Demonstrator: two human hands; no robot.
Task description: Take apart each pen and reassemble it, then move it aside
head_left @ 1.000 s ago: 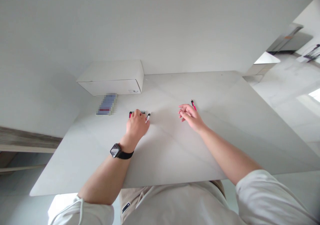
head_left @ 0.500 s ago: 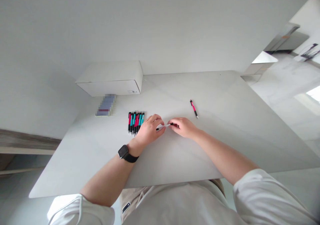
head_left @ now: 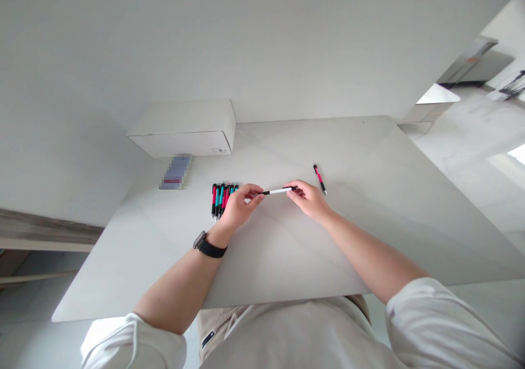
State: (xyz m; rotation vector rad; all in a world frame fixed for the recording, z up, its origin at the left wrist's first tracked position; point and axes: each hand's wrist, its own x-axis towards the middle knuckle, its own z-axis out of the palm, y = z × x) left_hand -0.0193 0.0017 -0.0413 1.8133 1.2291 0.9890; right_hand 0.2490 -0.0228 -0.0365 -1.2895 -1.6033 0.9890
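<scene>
1. Head view, the grip: the left hand (head_left: 238,208) pinches one end of a white pen (head_left: 279,191) with black ends between its fingertips, and the right hand (head_left: 309,198) pinches the other end. Both are closed on it, holding it level just above the table (head_left: 287,259), toward the far middle.
2. Risk: such a light fingertip hold could slip if the hands pull apart, and the pen might drop and roll into the row of red and teal pens (head_left: 222,197) just beside the left hand.
3. Surface: the pale table also carries a single red pen (head_left: 319,178) near the right hand and a white box (head_left: 184,128) at the far left corner.
4. Room: a plain white wall stands behind the far edge.
</scene>
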